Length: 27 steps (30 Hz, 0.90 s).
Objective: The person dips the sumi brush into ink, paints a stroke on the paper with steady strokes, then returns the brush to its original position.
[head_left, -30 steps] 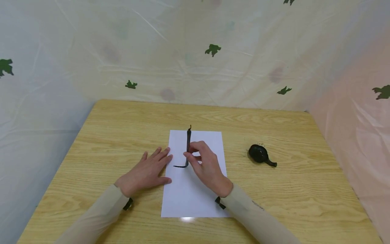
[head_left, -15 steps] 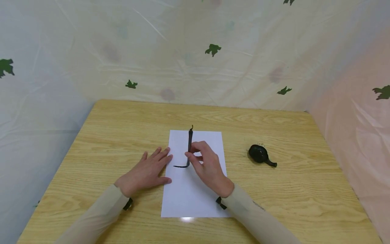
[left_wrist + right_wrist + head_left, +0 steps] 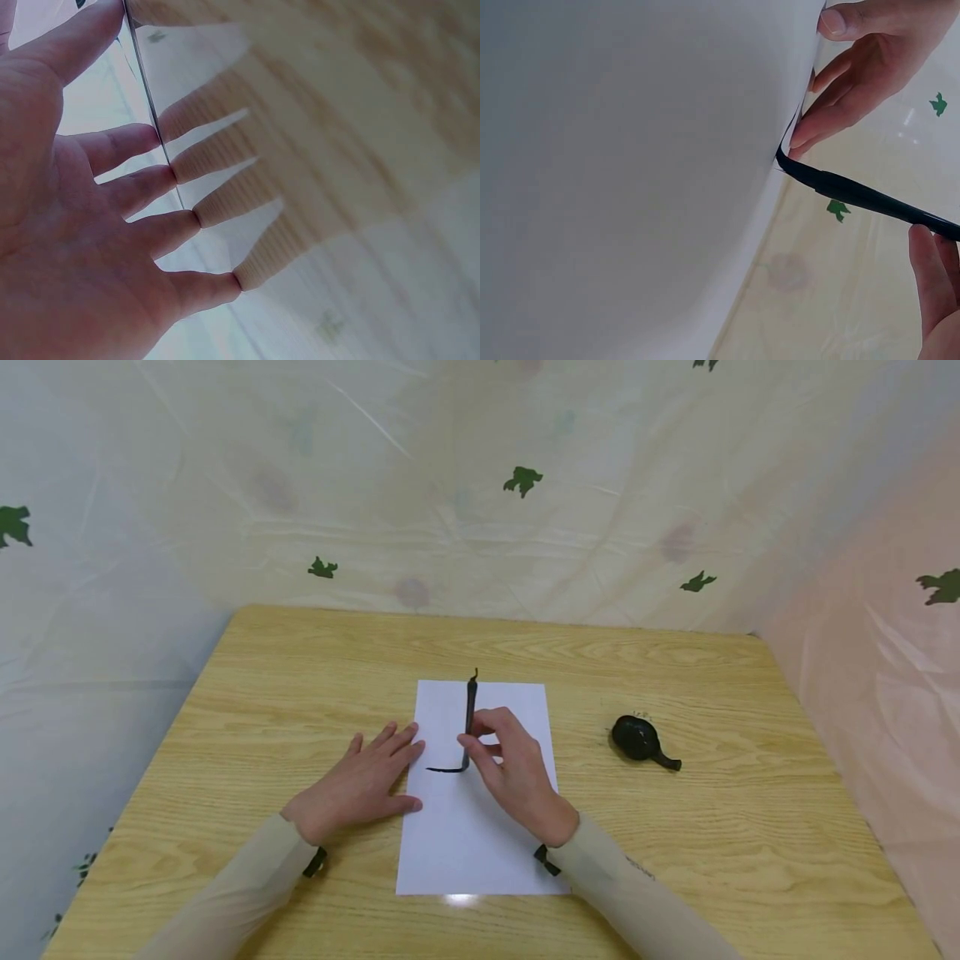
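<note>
On a counter (image 3: 750,827), the left hand (image 3: 356,782) rests, fingers apart, on the edge of a white sheet (image 3: 450,847), seemingly steadying it, while the right hand (image 3: 517,777) pinches a black brush (image 3: 470,706) nearly upright, probably for control, its tip meeting a black line (image 3: 444,770) there.

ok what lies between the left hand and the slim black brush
A thin black stroke on the white rectangular paper, as the head view shows.
</note>
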Available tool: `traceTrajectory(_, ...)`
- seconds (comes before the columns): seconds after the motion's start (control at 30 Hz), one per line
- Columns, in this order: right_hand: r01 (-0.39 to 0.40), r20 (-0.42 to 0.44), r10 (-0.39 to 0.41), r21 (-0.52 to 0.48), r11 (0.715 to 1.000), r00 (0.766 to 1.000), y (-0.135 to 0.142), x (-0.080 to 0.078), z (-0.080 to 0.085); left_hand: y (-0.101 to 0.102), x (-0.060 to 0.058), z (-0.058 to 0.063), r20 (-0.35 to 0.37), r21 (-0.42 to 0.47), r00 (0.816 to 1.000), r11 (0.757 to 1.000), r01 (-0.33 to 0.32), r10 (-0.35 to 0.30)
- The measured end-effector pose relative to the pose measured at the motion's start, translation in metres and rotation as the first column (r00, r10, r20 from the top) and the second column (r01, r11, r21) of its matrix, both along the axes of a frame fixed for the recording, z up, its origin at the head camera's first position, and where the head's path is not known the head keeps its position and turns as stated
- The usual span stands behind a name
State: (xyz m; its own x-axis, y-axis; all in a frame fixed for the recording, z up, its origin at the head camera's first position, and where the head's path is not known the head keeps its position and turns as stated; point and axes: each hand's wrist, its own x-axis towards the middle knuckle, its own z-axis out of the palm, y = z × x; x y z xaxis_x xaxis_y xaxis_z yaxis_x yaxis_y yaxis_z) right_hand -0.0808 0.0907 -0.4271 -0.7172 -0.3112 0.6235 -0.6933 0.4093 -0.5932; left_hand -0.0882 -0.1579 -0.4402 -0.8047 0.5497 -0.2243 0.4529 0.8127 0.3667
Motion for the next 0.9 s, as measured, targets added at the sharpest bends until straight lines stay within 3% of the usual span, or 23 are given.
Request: traceTrajectory(0.9, 0.006, -0.035, -0.005, 0.012, 1.000, 0.999, 0.0050, -0.0003, -0.0013, -0.0010, 0.0016, 0.0010, -0.023, 0.001, 1.000, 1.000, 0.012, -0.012)
